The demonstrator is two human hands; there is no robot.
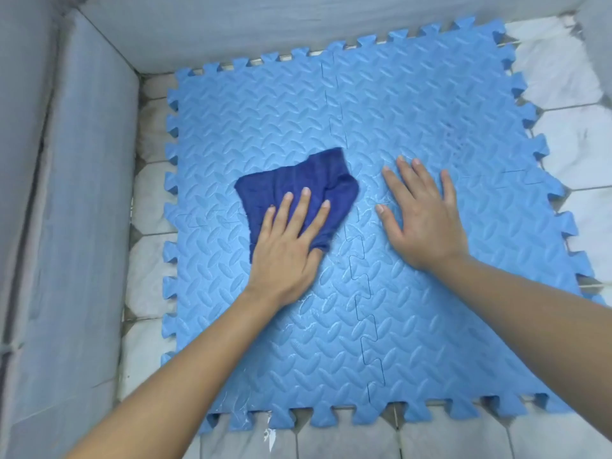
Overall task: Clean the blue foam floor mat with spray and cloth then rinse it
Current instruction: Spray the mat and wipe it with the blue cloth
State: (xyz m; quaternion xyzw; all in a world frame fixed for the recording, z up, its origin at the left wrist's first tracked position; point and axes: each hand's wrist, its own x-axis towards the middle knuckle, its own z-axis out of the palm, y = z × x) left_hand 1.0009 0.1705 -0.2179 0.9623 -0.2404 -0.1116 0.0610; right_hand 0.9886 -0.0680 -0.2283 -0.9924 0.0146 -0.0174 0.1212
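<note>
The blue foam floor mat (414, 313), made of interlocked tiles with toothed edges, lies flat on the tiled floor and fills most of the view. A dark blue cloth (298, 183) lies crumpled on the mat left of its middle. My left hand (284, 250) presses flat on the cloth's near part, fingers spread. To the right of the cloth, my right hand (427, 220) rests palm down on the bare mat, fingers apart, holding nothing. Wet streaks glisten on the mat near both hands. No spray bottle is in view.
Grey tiled walls (76, 193) rise on the left and along the back, meeting at a corner. White floor tiles (576, 140) show to the right of the mat, along its left edge and at the front.
</note>
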